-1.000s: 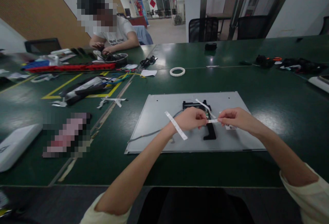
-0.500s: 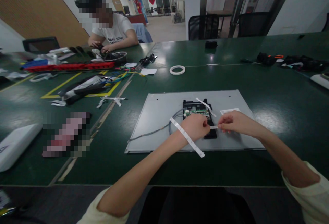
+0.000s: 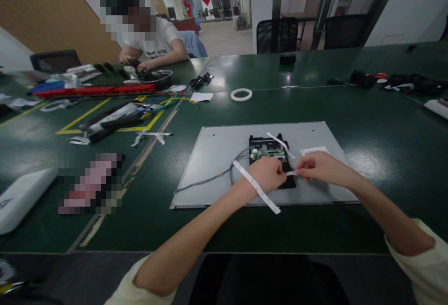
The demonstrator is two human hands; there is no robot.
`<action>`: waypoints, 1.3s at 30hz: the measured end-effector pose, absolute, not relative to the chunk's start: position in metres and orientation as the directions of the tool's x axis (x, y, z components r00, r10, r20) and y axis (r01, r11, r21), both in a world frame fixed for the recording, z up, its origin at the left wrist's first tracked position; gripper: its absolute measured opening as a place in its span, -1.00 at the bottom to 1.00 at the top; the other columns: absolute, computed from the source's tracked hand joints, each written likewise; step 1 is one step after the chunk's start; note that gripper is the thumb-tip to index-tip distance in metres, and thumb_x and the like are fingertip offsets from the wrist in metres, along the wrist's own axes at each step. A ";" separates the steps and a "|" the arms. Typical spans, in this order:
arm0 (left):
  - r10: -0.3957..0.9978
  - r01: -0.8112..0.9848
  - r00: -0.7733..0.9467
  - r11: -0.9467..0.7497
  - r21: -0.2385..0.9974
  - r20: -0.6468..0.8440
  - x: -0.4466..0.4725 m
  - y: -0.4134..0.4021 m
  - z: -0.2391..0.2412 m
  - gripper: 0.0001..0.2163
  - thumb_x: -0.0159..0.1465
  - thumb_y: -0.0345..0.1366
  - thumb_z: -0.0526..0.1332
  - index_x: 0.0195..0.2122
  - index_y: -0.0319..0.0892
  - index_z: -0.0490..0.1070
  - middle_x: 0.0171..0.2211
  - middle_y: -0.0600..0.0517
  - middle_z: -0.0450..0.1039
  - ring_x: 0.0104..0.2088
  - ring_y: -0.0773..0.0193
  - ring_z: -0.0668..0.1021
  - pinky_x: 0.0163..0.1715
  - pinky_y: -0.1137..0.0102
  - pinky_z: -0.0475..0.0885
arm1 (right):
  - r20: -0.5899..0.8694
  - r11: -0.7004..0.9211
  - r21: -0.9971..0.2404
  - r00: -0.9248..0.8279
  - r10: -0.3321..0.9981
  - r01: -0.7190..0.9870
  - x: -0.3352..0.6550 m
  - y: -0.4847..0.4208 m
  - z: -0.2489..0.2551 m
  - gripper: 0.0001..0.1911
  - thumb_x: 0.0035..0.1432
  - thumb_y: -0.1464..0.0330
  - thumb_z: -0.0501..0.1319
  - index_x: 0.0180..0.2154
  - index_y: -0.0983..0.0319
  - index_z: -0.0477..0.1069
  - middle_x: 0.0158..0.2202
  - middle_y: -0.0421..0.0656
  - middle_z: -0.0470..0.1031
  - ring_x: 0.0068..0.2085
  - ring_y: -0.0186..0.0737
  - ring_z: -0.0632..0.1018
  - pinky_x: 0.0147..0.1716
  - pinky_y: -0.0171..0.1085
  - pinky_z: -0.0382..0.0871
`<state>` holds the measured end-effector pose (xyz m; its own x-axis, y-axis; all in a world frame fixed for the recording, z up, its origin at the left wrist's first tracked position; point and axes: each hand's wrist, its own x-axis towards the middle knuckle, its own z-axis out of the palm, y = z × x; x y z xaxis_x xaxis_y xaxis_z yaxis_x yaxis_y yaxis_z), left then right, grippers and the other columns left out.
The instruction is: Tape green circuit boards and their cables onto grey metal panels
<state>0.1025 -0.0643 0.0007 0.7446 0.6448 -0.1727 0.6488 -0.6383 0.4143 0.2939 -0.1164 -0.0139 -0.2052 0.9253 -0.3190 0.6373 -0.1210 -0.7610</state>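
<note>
Between my hands stretches a short strip of white tape [image 3: 290,173]. My left hand [image 3: 266,173] is closed on its left end, over the lower part of a black bracket [image 3: 289,183] that carries a green circuit board [image 3: 269,154]. My right hand [image 3: 315,167] pinches the other end just right of the bracket. A longer tape strip [image 3: 257,186] lies across my left wrist. Another strip [image 3: 278,142] rests over the bracket's upper right. Underneath is a flat grey panel [image 3: 196,160], with a grey cable [image 3: 203,182] running left from the board.
A tape roll [image 3: 241,94] lies beyond the panel. Left are tape scraps [image 3: 154,136], a blurred pink object [image 3: 91,181] and a white case [image 3: 24,197]. Across the table [image 3: 157,235] a person [image 3: 154,44] handles dark cables. Black gear [image 3: 402,83] lies at far right.
Both hands keep hold of the tape strip between them, almost in place. My left hand has dipped very slightly, and more of the circuit board shows above it.
</note>
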 end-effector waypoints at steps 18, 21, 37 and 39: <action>0.629 0.655 0.750 -0.665 0.359 -0.204 0.103 -0.067 0.004 -0.77 0.19 -0.32 0.08 -0.50 -0.27 0.46 -0.51 -0.05 0.47 -0.45 0.27 0.51 -0.37 0.39 0.39 | -0.323 -0.106 -0.742 -0.214 0.922 0.662 0.289 -0.120 -0.019 -0.74 0.12 0.21 0.12 -0.39 0.28 0.41 -0.55 -0.19 0.47 -0.54 -0.35 0.46 -0.49 -0.36 0.27; 0.660 0.688 0.724 -0.667 0.286 -0.202 0.104 -0.069 0.003 -0.76 0.20 -0.27 0.08 -0.45 -0.28 0.47 -0.45 -0.10 0.49 -0.38 0.20 0.53 -0.35 0.35 0.41 | -0.323 -0.100 -0.696 -0.186 0.928 0.711 0.289 -0.119 -0.019 -0.72 0.10 0.18 0.13 -0.41 0.28 0.41 -0.58 -0.20 0.46 -0.56 -0.36 0.45 -0.51 -0.36 0.25; 0.732 0.755 0.651 -0.653 0.069 -0.202 0.104 -0.078 0.011 -0.70 0.26 -0.18 0.02 -0.33 -0.26 0.46 -0.39 -0.15 0.50 -0.31 0.03 0.57 -0.38 0.24 0.45 | -0.276 -0.021 -0.547 -0.157 0.948 0.837 0.291 -0.117 -0.011 -0.72 0.06 0.18 0.15 -0.46 0.26 0.44 -0.60 -0.23 0.39 -0.54 -0.37 0.37 -0.53 -0.35 0.10; 0.727 0.750 0.653 -0.659 0.051 -0.212 0.103 -0.077 0.013 -0.69 0.26 -0.16 0.02 -0.33 -0.26 0.47 -0.38 -0.15 0.50 -0.31 0.02 0.56 -0.37 0.24 0.45 | -0.292 -0.034 -0.564 -0.161 0.943 0.825 0.291 -0.117 -0.012 -0.71 0.08 0.18 0.13 -0.46 0.27 0.43 -0.61 -0.23 0.39 -0.55 -0.37 0.37 -0.52 -0.35 0.11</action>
